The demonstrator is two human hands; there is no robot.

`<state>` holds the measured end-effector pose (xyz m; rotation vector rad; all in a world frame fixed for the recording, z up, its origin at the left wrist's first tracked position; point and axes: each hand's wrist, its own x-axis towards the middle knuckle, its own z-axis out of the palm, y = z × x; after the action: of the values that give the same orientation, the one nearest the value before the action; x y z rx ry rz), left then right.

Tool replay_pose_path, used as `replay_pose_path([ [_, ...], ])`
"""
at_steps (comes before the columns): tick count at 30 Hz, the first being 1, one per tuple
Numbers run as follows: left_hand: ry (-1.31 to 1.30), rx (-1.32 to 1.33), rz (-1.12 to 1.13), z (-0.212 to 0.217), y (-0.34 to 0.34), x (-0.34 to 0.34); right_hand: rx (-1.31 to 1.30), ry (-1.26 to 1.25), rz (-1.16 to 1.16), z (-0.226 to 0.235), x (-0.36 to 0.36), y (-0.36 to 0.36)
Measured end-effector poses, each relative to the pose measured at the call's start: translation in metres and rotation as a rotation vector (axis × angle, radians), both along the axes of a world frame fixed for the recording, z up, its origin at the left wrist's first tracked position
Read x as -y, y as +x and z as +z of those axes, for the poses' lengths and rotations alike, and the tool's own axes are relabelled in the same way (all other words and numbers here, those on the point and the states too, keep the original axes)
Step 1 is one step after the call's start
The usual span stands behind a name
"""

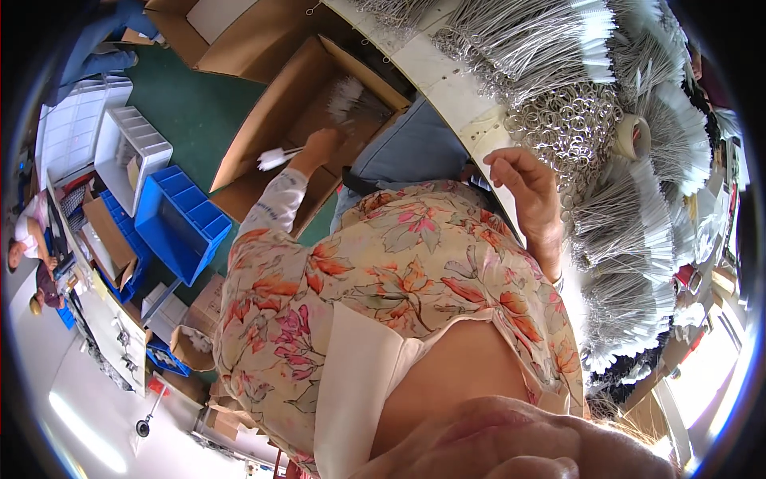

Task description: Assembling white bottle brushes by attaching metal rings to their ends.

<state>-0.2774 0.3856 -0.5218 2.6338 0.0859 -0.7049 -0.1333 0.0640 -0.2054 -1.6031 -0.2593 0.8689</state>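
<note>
On the left, my left hand [321,150] reaches over an open cardboard box [275,112], closed around wire-handled brushes. Their white bristle ends [275,159] stick out beside the wrist. More white-bristled brushes [345,97] lie inside that box, partly blurred. At the table's edge, my right hand [527,191] is raised with loosely curved fingers, and nothing shows between them. Near it on the table lies a heap of wire brushes [566,120] with shiny looped ends. Further bundles with white bristles [630,215] spread along the table.
A roll of tape [632,136] stands among the brushes on the white table [471,120]. Another cardboard box [247,40] stands beyond the first. Blue crates [179,223] and a white crate [132,148] are at the left. Other people [36,231] are at the far left.
</note>
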Motion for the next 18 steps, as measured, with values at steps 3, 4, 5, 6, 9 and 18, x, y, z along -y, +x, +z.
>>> replay_pose_path([
  [3,-0.017,0.11,-0.117,0.019,0.058,0.034,-0.029,-0.062,-0.041,-0.003,0.007,-0.007],
  [4,-0.035,0.1,-0.166,0.039,0.078,0.043,-0.043,-0.033,-0.062,-0.003,0.006,-0.006],
  [5,-0.035,0.099,-0.154,0.02,0.076,0.048,-0.057,0.003,-0.059,-0.002,0.003,-0.006],
  [6,0.0,0.401,-0.069,-0.015,0.075,0.052,-0.057,0.004,-0.045,0.0,0.0,-0.006],
  [9,-0.081,0.548,0.204,-0.016,0.09,0.063,-0.042,-0.031,-0.088,-0.002,0.009,0.0],
  [18,-0.266,1.412,0.727,0.191,0.161,-0.055,0.141,-0.034,-0.038,0.003,0.041,0.031],
])
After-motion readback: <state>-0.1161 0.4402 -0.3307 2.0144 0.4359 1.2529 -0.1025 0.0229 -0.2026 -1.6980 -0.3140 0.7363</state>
